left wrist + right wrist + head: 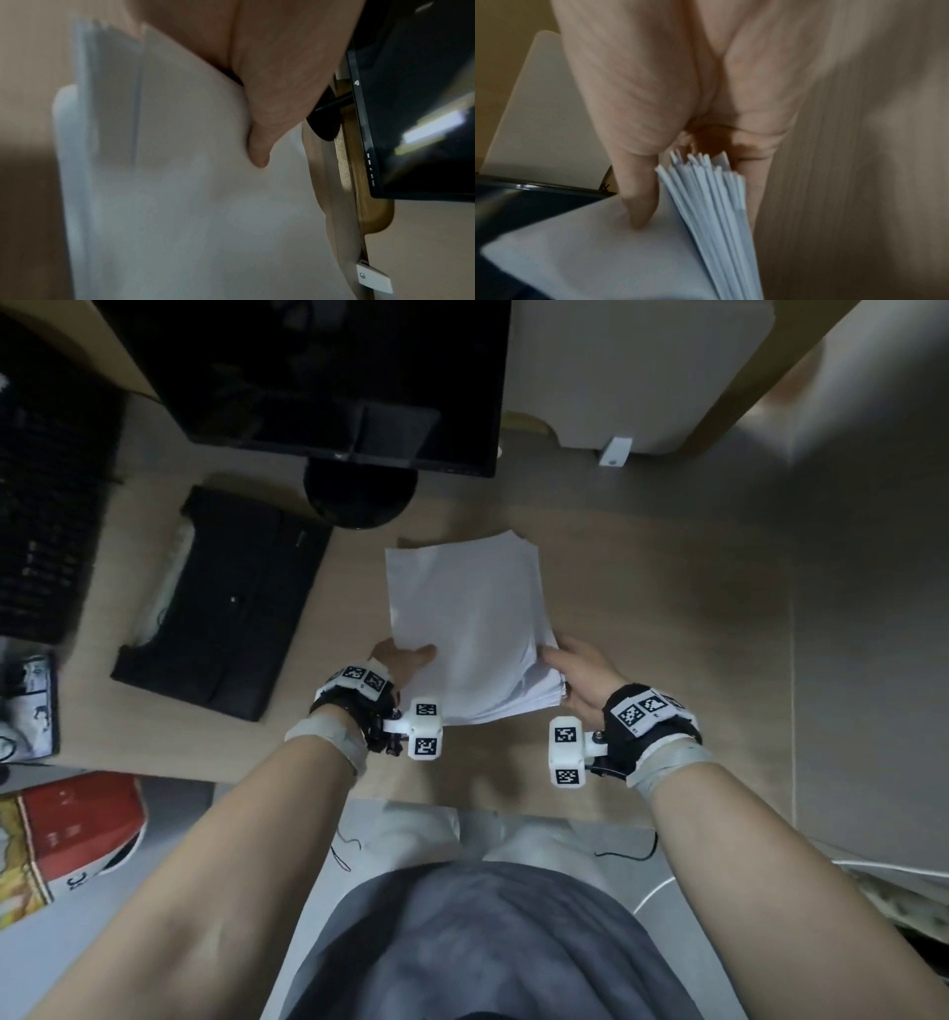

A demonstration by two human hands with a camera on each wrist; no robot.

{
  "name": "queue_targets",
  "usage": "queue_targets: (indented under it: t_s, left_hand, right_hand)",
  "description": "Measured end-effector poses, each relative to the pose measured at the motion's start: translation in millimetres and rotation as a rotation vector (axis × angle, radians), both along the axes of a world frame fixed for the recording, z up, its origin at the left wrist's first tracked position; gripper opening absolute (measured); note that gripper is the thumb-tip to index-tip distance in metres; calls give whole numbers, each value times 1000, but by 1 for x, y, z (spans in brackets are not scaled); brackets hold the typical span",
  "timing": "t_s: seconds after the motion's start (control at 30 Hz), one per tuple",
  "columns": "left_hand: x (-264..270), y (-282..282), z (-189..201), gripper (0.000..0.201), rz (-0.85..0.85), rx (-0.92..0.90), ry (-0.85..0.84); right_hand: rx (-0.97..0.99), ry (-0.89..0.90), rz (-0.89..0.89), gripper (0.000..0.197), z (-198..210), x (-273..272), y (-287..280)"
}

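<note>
A stack of white paper sheets (467, 618) lies lengthwise over the middle of the wooden desk (667, 588), its near end lifted. My left hand (403, 662) grips the near left corner, thumb on top of the sheets (180, 182). My right hand (575, 670) pinches the near right corner, thumb on the top sheet and fingers under the fanned edges (713, 203). The fingers beneath the stack are hidden in all views.
A black monitor (328, 377) on a round stand (359, 495) sits behind the paper. To the left lie a black folder or case (226, 603) and a dark keyboard (46, 505). A white box (642, 372) stands at the back right. Bare desk lies to the right.
</note>
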State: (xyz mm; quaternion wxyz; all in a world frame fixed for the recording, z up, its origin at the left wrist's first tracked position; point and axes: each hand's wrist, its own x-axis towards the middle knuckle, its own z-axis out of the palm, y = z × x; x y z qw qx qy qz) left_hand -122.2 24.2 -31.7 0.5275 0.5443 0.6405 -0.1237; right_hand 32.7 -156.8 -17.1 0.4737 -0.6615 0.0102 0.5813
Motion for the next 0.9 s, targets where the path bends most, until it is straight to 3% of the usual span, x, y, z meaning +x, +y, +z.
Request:
queue_targets:
  t_s: [0.13,0.27,0.4,0.63,0.7,0.77,0.8,0.87,0.9]
  left_hand:
    - [0,-12,2,60,62,-18,34]
    - [-6,-23,-3,51,152,12,-66]
    - [-7,-31,-4,54,194,19,-79]
    - [-9,-29,0,56,141,31,-53]
    - [-14,-21,-6,65,112,-12,-50]
    - [-24,-10,-25,78,78,-39,-57]
    - [-29,-5,-33,86,90,-55,-67]
    - [-35,-2,-30,95,121,-101,-91]
    - [-36,-2,-23,89,111,-122,-99]
  right_hand:
    - [22,-36,101,47,1,7,-9]
    - [59,25,127,42,7,17,-20]
    - [97,52,175,63,4,22,-38]
    - [138,81,181,76,-4,15,-47]
    - [95,115,139,65,-2,14,-44]
    - [38,137,56,25,2,14,-35]
    - [-8,136,39,15,-1,15,-28]
    - [-160,47,147,46,-4,12,-14]
    - [-244,-43,253,53,-8,9,-5]
